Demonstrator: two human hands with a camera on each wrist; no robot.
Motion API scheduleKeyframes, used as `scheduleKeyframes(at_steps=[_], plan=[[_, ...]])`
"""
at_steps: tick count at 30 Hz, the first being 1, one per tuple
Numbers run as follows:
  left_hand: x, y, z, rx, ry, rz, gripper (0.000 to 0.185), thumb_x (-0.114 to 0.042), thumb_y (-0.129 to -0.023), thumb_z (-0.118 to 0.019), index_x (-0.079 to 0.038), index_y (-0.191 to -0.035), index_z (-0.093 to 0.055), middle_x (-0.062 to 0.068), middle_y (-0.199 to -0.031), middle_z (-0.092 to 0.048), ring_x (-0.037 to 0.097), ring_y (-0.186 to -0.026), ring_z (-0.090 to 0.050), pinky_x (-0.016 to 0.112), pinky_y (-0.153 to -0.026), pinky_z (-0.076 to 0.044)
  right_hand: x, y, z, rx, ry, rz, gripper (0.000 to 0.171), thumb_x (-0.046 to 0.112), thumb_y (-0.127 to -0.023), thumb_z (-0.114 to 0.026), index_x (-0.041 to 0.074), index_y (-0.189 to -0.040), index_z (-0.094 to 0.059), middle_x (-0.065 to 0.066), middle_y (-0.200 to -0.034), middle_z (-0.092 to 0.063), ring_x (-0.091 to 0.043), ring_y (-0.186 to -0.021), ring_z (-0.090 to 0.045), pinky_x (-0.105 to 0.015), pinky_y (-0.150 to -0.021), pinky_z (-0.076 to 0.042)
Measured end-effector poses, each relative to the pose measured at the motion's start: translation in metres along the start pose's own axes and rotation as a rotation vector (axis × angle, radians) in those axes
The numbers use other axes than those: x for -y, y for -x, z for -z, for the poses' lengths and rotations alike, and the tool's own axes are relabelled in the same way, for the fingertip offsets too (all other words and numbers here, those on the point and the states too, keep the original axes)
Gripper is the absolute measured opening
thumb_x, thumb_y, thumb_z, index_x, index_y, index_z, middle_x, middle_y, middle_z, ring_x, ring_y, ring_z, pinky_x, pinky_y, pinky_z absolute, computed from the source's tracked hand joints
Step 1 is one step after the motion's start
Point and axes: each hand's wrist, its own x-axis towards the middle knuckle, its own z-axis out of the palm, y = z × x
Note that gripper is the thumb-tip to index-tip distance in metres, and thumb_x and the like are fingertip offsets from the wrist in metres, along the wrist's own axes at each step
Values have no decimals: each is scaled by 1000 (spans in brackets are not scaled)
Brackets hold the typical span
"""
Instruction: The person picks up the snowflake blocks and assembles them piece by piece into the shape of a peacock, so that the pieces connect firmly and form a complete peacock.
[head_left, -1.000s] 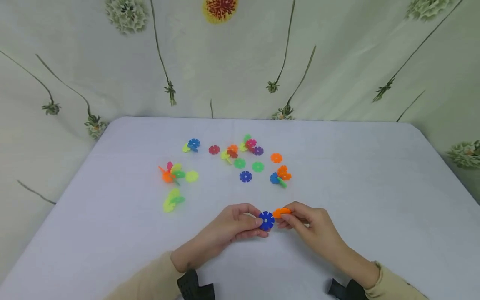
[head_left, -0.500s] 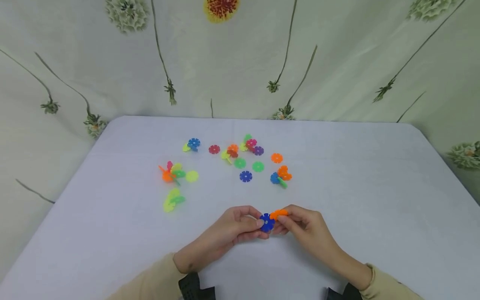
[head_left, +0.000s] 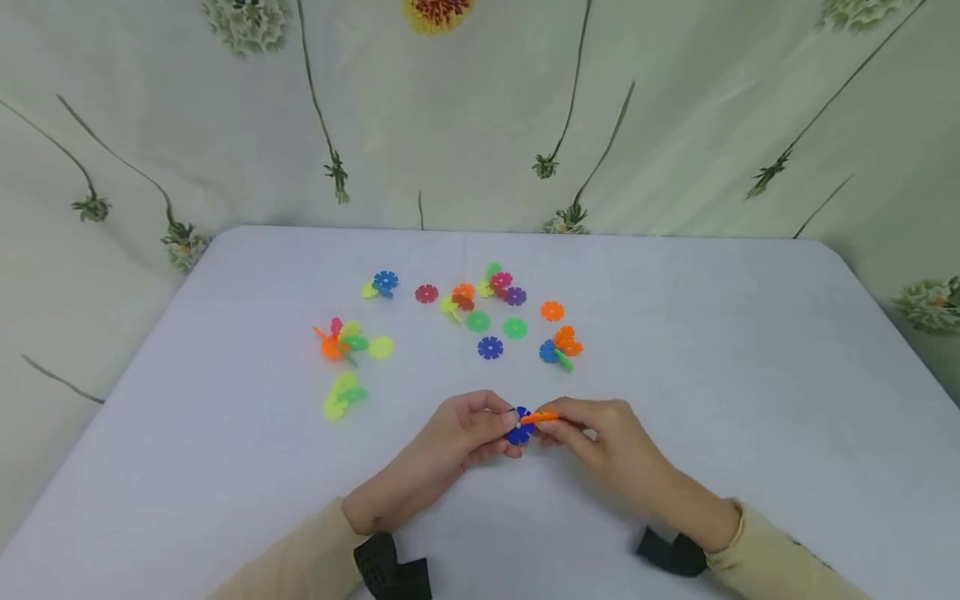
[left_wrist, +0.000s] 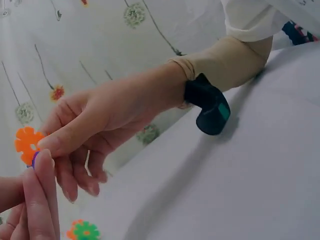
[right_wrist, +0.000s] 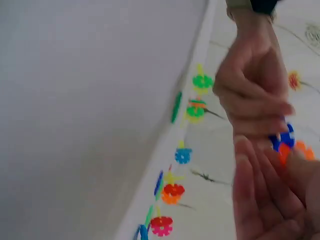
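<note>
Above the near middle of the table, my left hand [head_left: 468, 433] pinches a dark blue notched building disc [head_left: 517, 434] between thumb and fingers. My right hand [head_left: 603, 429] pinches an orange notched disc [head_left: 542, 417], seen nearly edge-on in the head view. The orange disc's left edge overlaps the blue disc's face there, crosswise to it. In the left wrist view the orange disc [left_wrist: 26, 144] shows its face, and the blue disc [left_wrist: 35, 159] is mostly hidden by fingers. The right wrist view shows the blue disc [right_wrist: 284, 137] close against the orange one [right_wrist: 303, 150].
Loose discs lie farther back on the white table [head_left: 750, 375], among them a blue disc [head_left: 491, 347], a green disc [head_left: 515, 328] and an orange disc [head_left: 552, 311]. Several joined clusters stand around them, such as a yellow-green cluster [head_left: 342, 395] and an orange-and-blue cluster [head_left: 562, 346].
The right hand has moved left, bringing the orange disc from beside the blue disc to overlapping it. The orange disc has turned more edge-on. Both hands sit slightly higher and farther left in view.
</note>
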Motion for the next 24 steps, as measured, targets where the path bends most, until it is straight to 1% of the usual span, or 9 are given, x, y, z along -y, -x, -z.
scheduleKeyframes(at_steps=[2, 4, 7, 9, 12, 16, 18, 21, 24], plan=[[-6, 0, 6, -19, -32, -11, 27, -16, -93, -60, 4, -110, -52, 12, -93, -67, 17, -82, -65, 26, -81, -50, -7, -14, 18, 79, 1, -70, 17, 3, -87, -64, 2, -104, -68, -5, -87, -68, -18, -72, -64, -30, -63, -54], [-10, -1, 13, -51, -54, -11, 31, -16, -93, -59, 4, -114, -50, 13, -95, -67, 17, -85, -64, 27, -84, -49, -22, -32, 38, 107, 30, -153, 19, 8, -89, -64, 2, -106, -67, -7, -89, -68, -21, -72, -63, -33, -62, -54], [-11, -2, 22, -103, -73, 0, 32, -14, -93, -59, 5, -118, -49, 13, -98, -66, 17, -86, -63, 27, -86, -47, -53, -61, 59, 48, 151, -266, 19, 11, -91, -62, 0, -107, -66, -10, -93, -66, -25, -72, -61, -34, -62, -52], [-9, -4, 26, -112, -82, -5, 31, -11, -93, -58, 6, -118, -49, 13, -99, -65, 17, -86, -64, 28, -86, -48, -72, -79, 66, 24, 241, -355, 22, 15, -92, -62, 0, -108, -65, -11, -94, -63, -25, -75, -59, -33, -64, -50], [-5, -6, 28, -103, -115, -22, 30, -10, -91, -62, 6, -114, -51, 13, -98, -66, 19, -86, -65, 30, -86, -48, -87, -99, 66, 64, 350, -438, 29, 19, -90, -64, -1, -111, -61, -15, -97, -57, -28, -81, -54, -34, -68, -46], [-2, -8, 29, -110, -172, -37, 29, -12, -88, -66, 5, -110, -56, 12, -96, -67, 20, -87, -64, 30, -84, -49, -90, -115, 60, 136, 417, -469, 33, 19, -86, -69, -2, -109, -56, -16, -94, -53, -29, -82, -48, -37, -70, -43], [-1, -8, 29, -123, -204, -34, 30, -14, -88, -67, 4, -110, -58, 10, -96, -67, 20, -87, -64, 29, -82, -50, -89, -117, 58, 137, 416, -484, 30, 18, -86, -69, -1, -105, -54, -15, -91, -53, -28, -79, -48, -36, -68, -43], [0, -6, 30, -132, -229, -36, 30, -16, -88, -67, 4, -109, -60, 9, -95, -67, 21, -86, -64, 29, -81, -51, -87, -111, 61, 87, 390, -462, 20, 12, -87, -66, 1, -100, -55, -12, -88, -55, -26, -76, -49, -33, -66, -43], [0, -5, 30, -126, -231, -53, 28, -15, -89, -66, 6, -107, -60, 10, -94, -67, 22, -85, -65, 30, -80, -51, -75, -93, 63, -18, 302, -389, 10, 6, -90, -62, 1, -97, -58, -11, -84, -61, -24, -73, -56, -32, -66, -49]])
